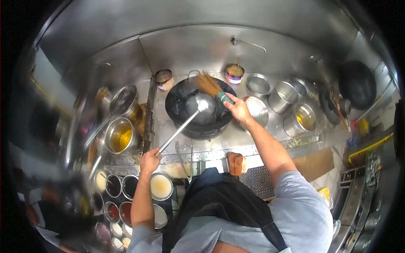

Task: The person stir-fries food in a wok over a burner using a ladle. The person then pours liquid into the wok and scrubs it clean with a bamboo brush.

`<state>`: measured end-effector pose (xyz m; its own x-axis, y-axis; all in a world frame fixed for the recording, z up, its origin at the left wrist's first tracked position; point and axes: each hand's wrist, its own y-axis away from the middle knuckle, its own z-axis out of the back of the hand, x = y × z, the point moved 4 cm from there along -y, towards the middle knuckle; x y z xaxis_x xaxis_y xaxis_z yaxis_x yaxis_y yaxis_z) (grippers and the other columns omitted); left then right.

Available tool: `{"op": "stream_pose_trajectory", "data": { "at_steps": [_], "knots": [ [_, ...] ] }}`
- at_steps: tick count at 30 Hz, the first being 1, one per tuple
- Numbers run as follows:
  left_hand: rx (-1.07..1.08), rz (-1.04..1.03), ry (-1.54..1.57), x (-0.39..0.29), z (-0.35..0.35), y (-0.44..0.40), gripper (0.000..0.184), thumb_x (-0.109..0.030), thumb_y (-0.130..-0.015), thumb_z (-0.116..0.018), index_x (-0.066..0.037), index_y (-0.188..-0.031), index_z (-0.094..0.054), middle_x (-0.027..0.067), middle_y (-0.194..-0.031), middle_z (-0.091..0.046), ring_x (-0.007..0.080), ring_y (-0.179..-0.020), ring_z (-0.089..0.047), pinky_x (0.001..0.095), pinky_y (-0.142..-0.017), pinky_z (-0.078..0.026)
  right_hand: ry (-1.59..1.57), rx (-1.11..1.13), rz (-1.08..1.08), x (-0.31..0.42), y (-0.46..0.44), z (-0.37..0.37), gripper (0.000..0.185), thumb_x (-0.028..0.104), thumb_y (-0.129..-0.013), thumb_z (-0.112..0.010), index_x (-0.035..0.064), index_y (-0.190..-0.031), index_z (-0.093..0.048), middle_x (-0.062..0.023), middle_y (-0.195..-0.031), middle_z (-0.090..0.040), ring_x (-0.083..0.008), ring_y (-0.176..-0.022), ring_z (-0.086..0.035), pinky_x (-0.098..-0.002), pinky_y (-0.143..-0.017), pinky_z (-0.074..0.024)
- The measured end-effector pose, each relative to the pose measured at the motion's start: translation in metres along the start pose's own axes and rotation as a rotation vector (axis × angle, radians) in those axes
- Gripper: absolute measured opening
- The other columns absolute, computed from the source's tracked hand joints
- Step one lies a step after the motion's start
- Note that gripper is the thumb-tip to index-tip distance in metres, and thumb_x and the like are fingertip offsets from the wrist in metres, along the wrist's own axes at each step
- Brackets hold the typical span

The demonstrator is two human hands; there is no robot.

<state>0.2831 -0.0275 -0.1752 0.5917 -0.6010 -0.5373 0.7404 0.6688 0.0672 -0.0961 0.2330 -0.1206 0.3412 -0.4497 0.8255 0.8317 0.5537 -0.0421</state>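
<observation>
A black wok (176, 102) sits on the steel stove in the middle of the head view, wet inside. My left hand (150, 161) is closed around the end of a long-handled metal ladle (179, 130), whose bowl lies inside the wok and shines white. In my right hand (238, 109) is a straw-bristled wok brush (209, 85) with a green-wrapped grip. Its bristles reach over the far right part of the wok; whether they touch the metal I cannot tell.
Right of the wok are a perforated strainer (258, 110) and several metal pots (283, 97). Two open cans (164, 80) flank the wok's far side. At left stands a pot of yellow liquid (119, 135), with sauce containers (161, 186) nearer. A tap (251, 43) projects from the back wall.
</observation>
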Motion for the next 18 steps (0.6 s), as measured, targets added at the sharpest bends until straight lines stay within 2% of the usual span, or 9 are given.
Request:
{"op": "stream_pose_trajectory", "data": {
  "at_steps": [3, 4, 6, 8, 9, 12, 13, 14, 18],
  "knots": [
    [0.098, 0.015, 0.351, 0.067, -0.055, -0.008, 0.035, -0.030, -0.083, -0.072, -0.014, -0.114, -0.069, 0.0123, -0.086, -0.070, 0.0256, -0.080, -0.067, 0.0354, -0.077, -0.051, -0.012, 0.061, -0.272, -0.025, 0.010, 0.009, 0.055, 0.035, -0.088, -0.067, 0.0102, -0.136, -0.056, -0.0172, -0.107, -0.072, -0.0247, -0.101, -0.069, -0.0340, -0.090, -0.0500],
    [0.166, 0.087, 0.249, 0.085, -0.066, -0.010, 0.033, -0.029, -0.084, -0.073, -0.009, -0.111, -0.069, 0.0104, -0.080, -0.067, 0.0203, -0.073, -0.062, 0.0348, -0.072, -0.049, -0.072, 0.062, -0.367, -0.033, 0.007, 0.012, 0.056, 0.035, -0.088, -0.067, 0.0098, -0.136, -0.056, -0.0173, -0.108, -0.071, -0.0248, -0.101, -0.069, -0.0341, -0.089, -0.0505],
    [0.101, 0.095, 0.423, 0.095, -0.083, -0.001, 0.030, -0.027, -0.084, -0.073, -0.008, -0.106, -0.068, 0.0101, -0.077, -0.064, 0.0201, -0.070, -0.059, 0.0366, -0.070, -0.048, -0.064, -0.041, -0.201, -0.026, 0.033, 0.007, 0.055, 0.036, -0.088, -0.067, 0.0114, -0.136, -0.056, -0.0178, -0.111, -0.070, -0.0247, -0.102, -0.068, -0.0344, -0.089, -0.0510],
    [0.126, 0.109, 0.346, 0.071, -0.079, 0.009, 0.027, -0.025, -0.085, -0.072, -0.004, -0.103, -0.068, 0.0071, -0.075, -0.063, 0.0193, -0.069, -0.058, 0.0354, -0.069, -0.048, -0.103, -0.287, 0.234, 0.007, 0.064, 0.007, 0.055, 0.035, -0.087, -0.068, 0.0127, -0.136, -0.057, -0.0183, -0.112, -0.070, -0.0251, -0.102, -0.068, -0.0345, -0.090, -0.0509],
    [0.172, 0.180, 0.522, 0.063, -0.083, 0.015, 0.027, -0.023, -0.087, -0.072, -0.003, -0.104, -0.067, 0.0052, -0.074, -0.062, 0.0172, -0.067, -0.056, 0.0328, -0.064, -0.046, -0.011, -0.227, 0.263, 0.006, 0.071, 0.002, 0.053, 0.034, -0.087, -0.069, 0.0149, -0.135, -0.057, -0.0184, -0.112, -0.069, -0.0269, -0.103, -0.069, -0.0350, -0.091, -0.0505],
    [0.152, 0.084, 0.603, 0.060, -0.104, 0.026, 0.030, -0.021, -0.091, -0.069, 0.000, -0.112, -0.064, 0.0001, -0.069, -0.057, 0.0099, -0.052, -0.047, 0.0266, -0.047, -0.039, 0.041, -0.041, -0.246, -0.021, 0.057, 0.004, 0.051, 0.033, -0.086, -0.069, 0.0198, -0.134, -0.058, -0.0184, -0.107, -0.070, -0.0303, -0.099, -0.069, -0.0369, -0.091, -0.0509],
    [0.151, 0.216, 0.678, 0.048, -0.106, 0.032, 0.023, -0.021, -0.093, -0.067, -0.004, -0.108, -0.063, -0.0021, -0.064, -0.051, 0.0081, -0.047, -0.043, 0.0257, -0.041, -0.034, 0.032, -0.051, -0.229, -0.026, 0.053, 0.006, 0.051, 0.033, -0.086, -0.069, 0.0198, -0.134, -0.058, -0.0184, -0.107, -0.070, -0.0303, -0.099, -0.069, -0.0369, -0.091, -0.0509],
    [0.153, 0.351, 0.752, 0.040, -0.107, 0.036, 0.017, -0.021, -0.094, -0.065, -0.008, -0.104, -0.061, -0.0043, -0.059, -0.046, 0.0064, -0.042, -0.039, 0.0248, -0.036, -0.029, 0.020, -0.156, -0.085, -0.030, 0.056, 0.011, 0.052, 0.033, -0.086, -0.069, 0.0203, -0.135, -0.058, -0.0184, -0.106, -0.070, -0.0305, -0.098, -0.069, -0.0372, -0.090, -0.0512],
    [0.196, 0.315, 0.847, 0.008, -0.113, 0.045, 0.020, -0.022, -0.093, -0.067, -0.007, -0.105, -0.059, -0.0027, -0.059, -0.047, 0.0073, -0.040, -0.038, 0.0254, -0.034, -0.030, -0.064, -0.309, 0.339, -0.007, 0.078, 0.021, 0.052, 0.034, -0.087, -0.068, 0.0209, -0.136, -0.057, -0.0184, -0.102, -0.071, -0.0331, -0.098, -0.068, -0.0390, -0.089, -0.0515]
  ]
}}
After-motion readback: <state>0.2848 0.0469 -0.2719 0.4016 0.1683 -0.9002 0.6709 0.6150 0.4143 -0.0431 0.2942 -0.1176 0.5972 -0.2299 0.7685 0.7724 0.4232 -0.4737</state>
